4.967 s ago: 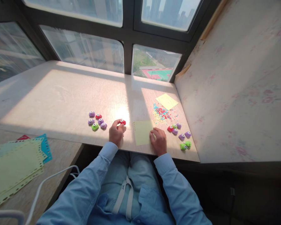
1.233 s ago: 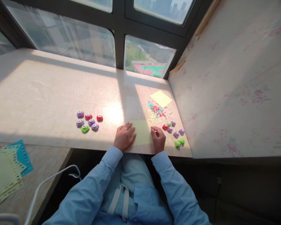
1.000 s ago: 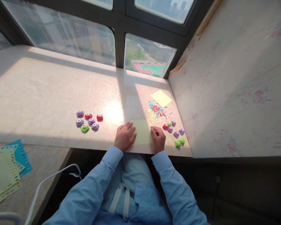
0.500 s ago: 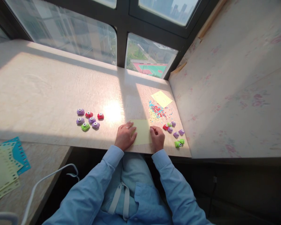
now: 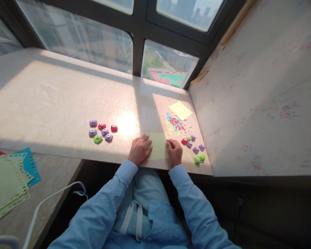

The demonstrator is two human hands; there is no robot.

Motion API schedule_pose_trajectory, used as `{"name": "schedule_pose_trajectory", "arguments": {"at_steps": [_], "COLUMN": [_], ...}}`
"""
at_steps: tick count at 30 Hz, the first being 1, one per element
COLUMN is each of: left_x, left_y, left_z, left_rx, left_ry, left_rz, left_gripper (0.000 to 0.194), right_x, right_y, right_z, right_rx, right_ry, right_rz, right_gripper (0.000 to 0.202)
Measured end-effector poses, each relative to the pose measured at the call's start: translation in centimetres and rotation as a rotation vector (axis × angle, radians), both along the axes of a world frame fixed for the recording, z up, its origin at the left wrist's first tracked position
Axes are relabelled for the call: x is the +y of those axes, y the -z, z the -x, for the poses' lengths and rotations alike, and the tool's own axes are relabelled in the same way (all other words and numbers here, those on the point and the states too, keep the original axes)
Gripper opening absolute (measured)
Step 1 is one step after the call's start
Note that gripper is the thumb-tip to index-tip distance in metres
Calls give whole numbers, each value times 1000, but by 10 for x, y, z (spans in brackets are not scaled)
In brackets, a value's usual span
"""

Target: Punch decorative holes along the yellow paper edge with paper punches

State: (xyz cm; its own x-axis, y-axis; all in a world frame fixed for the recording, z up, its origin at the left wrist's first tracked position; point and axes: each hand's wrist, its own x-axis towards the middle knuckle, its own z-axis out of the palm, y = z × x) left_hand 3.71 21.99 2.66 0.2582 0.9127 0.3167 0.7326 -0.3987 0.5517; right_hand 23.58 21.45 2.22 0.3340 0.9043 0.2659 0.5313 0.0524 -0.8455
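A pale yellow sheet of paper lies on the wooden surface near its front edge. My left hand rests on the sheet's left side, fingers spread, with a ring on one finger. At the right edge of the sheet, my right hand has its fingers curled in and the thumb and index finger pinched together on the paper's edge. Just beyond my right hand are scattered red, blue and yellow paper bits. Small purple, red and green punches with white round tops sit to its right.
More coloured punches stand left of my left hand. A yellow paper lies by the window. At the lower left are yellow, blue and red sheets with punched edges and a white cable. A papered wall bounds the right.
The view has shifted slightly, so the surroundings appear a little farther right. My hands stay in nearly the same pose on the sheet.
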Motion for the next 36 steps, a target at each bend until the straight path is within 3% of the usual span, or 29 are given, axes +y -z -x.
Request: {"name": "schedule_pose_trajectory", "arguments": {"at_steps": [25, 32, 36], "left_x": [1, 2, 3], "left_y": [-6, -3, -1], "left_z": [-4, -4, -3], "left_rx": [7, 3, -3], "left_ry": [-37, -37, -31], "left_rz": [7, 10, 2], "left_gripper": [16, 17, 17], "right_x": [0, -15, -18], "right_y": [-2, -9, -11], "right_z": [1, 5, -5], "right_rx": [-53, -171, -274], "right_ry": [-1, 146, 156], "right_rz": [-7, -247, -218], "right_gripper": [22, 23, 24]}}
